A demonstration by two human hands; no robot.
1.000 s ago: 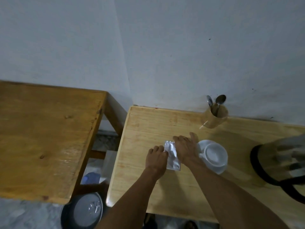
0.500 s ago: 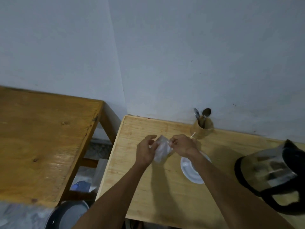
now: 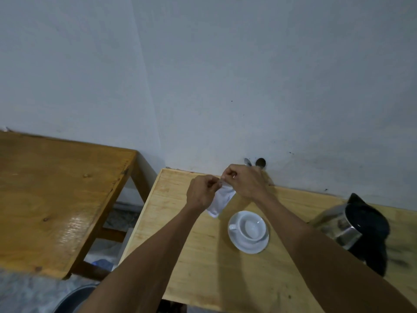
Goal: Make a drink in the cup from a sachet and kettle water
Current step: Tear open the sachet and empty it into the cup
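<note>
Landmark: white cup [image 3: 251, 227] on its saucer [image 3: 248, 246], on the light wooden counter [image 3: 203, 267]; all places below given from the cup.
Sachet: white sachet [image 3: 220, 201] held in the air, up and left of the cup, hanging tilted, its lower corner just above the counter near the saucer's left rim. Not over the cup.
Left hand: left hand [image 3: 200, 193] left of the sachet's top, grip pinched together on the top edge.
Right hand: right hand [image 3: 244, 181] behind the cup, grip clamped on the same top edge, close against the left fingers. Reads as the start of a tear.
Sachet seal: cannot tell whether the top is torn yet; fingers cover the edge.
Cup contents: looks empty and dry; no powder or liquid visible inside.
Kettle: glass-bodied kettle [image 3: 352, 227] with dark lid and handle, right of the cup, well apart, partly behind the right forearm. Blurred; water level cannot be read.
Spoons: two spoon heads [image 3: 255, 163] show behind the right hand, beyond the cup against the wall; their holder is hidden.
Done so far: cup, saucer and kettle set out; sachet in hand.
Left to do, by my reckoning: open sachet, tip contents into cup, pour kettle water, probably stir. Early stage.
Watch for: a hard tear off to the cup's side could scatter powder on the counter.
</note>
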